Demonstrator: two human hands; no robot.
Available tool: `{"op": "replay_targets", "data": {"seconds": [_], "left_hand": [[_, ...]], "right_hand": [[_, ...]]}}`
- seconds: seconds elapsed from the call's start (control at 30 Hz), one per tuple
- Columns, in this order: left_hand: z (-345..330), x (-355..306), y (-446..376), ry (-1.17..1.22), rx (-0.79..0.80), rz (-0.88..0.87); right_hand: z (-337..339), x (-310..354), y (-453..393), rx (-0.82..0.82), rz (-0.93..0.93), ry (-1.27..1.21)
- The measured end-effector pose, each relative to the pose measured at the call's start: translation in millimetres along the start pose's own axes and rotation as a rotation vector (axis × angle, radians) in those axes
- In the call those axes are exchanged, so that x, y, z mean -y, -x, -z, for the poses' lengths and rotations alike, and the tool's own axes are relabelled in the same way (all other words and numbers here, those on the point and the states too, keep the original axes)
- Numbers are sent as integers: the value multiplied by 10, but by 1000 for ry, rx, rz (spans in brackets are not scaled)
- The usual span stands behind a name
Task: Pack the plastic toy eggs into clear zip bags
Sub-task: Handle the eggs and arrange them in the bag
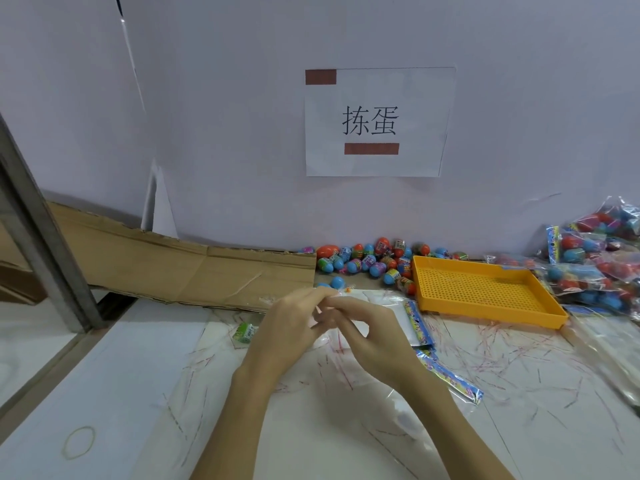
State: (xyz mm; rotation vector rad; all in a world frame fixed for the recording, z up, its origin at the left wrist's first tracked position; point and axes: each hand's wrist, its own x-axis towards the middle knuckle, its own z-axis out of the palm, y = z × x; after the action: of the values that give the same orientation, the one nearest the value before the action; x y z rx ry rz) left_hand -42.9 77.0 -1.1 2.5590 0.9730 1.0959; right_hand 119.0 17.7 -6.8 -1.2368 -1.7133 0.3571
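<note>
Near table: a thin tan rubber band loop [79, 442] lies at the near left; loose red tear strips [512, 344] are scattered across the white tabletop [114, 375].
Hands: the left hand [287, 330] and the right hand [367, 334] meet at the fingertips over the middle of the table, fingers curled, each pinching the top edge of a clear plastic zip bag [346, 336].
Grip: narrow on both sides; whether the bag mouth is open cannot be told.
Step in hand: probably opening or readying the bag for filling.
Next move: it likely calls for parting the mouth, then freeing one hand to reach far for eggs.
Beside the hands: a single green-wrapped toy egg [245, 332] lies just left; flat bags with colourful printed header strips [420, 325] lie just right.
Farther right: a perforated yellow plastic tray [485, 292], with filled bags of eggs [588, 265] beyond it.
Far edge: the heap of blue, orange and green plastic toy eggs [367, 259] sits against the wall, well apart from the hands.
</note>
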Motion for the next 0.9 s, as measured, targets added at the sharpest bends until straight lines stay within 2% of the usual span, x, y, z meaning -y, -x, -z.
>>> {"op": "replay_targets", "data": {"seconds": [0.1, 0.27, 0.37, 0.47, 0.57, 0.67, 0.83, 0.9], "left_hand": [[-16, -17, 9, 8, 15, 29], [51, -5, -5, 39, -8, 100], [60, 58, -15, -24, -24, 114], [118, 176, 0, 22, -119, 251], [141, 218, 8, 214, -254, 439], [95, 186, -19, 298, -237, 503], [27, 204, -15, 505, -201, 529], [14, 207, -20, 551, -189, 537]], "right_hand": [[25, 31, -13, 50, -39, -27], [162, 213, -80, 222, -132, -86], [257, 288, -125, 183, -204, -52], [468, 267, -218, 60, -312, -149], [570, 104, -379, -30, -323, 165], [493, -200, -586, -57, -363, 513], [412, -666, -795, 162, -368, 965], [410, -749, -840, 195, -347, 1075]]}}
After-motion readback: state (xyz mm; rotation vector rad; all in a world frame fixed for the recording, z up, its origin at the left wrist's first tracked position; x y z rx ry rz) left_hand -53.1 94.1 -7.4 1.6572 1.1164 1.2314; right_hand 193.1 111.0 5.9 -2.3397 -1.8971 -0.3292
